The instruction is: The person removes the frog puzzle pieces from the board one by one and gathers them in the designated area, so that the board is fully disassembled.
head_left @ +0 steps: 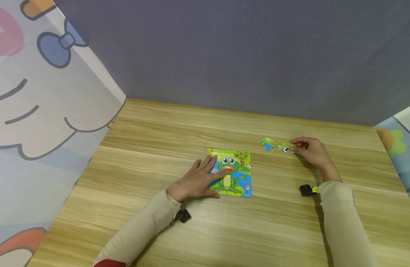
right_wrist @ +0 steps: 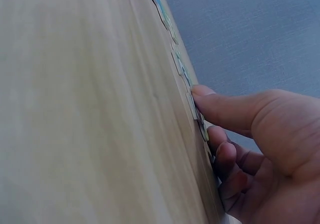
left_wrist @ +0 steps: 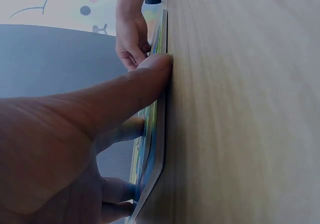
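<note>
A square frog puzzle board (head_left: 246, 180) lies flat on the table, the frog's picture showing in its middle. My left hand (head_left: 198, 180) rests on its left side with the fingers spread over it; in the left wrist view the thumb (left_wrist: 145, 79) lies at the board's near edge. Over to the right, my right hand (head_left: 311, 150) pinches a green puzzle piece (head_left: 285, 148) with the frog's eyes on it, at its right end. In the right wrist view the thumb (right_wrist: 215, 101) is on the piece's upper face and the fingers are at its far end.
A second puzzle piece (head_left: 268, 143), green and blue, lies just left of the eye piece. The wooden table (head_left: 158, 137) meets a grey upright panel (head_left: 245, 55) at the back. A cartoon-printed wall (head_left: 51, 107) stands at the left.
</note>
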### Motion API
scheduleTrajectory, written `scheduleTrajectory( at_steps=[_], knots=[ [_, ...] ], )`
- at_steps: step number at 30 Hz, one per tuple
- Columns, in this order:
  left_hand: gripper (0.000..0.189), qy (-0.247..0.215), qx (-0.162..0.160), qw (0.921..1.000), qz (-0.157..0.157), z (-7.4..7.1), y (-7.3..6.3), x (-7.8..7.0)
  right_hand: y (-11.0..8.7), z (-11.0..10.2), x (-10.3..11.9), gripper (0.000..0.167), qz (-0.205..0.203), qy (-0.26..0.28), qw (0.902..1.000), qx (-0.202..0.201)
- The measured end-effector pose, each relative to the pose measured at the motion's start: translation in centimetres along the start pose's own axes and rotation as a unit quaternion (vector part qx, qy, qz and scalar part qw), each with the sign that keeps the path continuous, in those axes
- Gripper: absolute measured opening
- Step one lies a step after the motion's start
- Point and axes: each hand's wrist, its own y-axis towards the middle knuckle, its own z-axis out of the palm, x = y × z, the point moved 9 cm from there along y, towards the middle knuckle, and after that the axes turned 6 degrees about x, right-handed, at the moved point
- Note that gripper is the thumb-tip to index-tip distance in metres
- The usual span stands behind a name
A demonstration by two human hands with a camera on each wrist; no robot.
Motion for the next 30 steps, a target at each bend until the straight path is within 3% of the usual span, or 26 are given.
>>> scheduleTrajectory(
  at_steps=[17,22,26,30],
  knots=[
    [0.078,-0.001,0.006,1.0000,-0.005,0.1,0.0,0.0,-0.4,-0.6,-0.1,0.033,-0.010,0.021,0.9997,-0.008],
    [0.080,0.007,0.005,0.9999,-0.006,0.0,0.0,-0.1,-1.1,-1.6,0.2,0.033,-0.002,0.009,0.9993,-0.037],
    [0.081,0.010,0.004,0.9999,-0.006,-0.1,0.1,-0.2,-1.4,-2.1,1.1,0.033,-0.002,-0.001,0.9982,-0.060],
    [0.081,0.008,0.005,0.9999,-0.011,-0.2,0.1,-0.2,-1.4,-1.5,2.9,0.031,-0.017,-0.001,0.9982,-0.057]
  ],
)
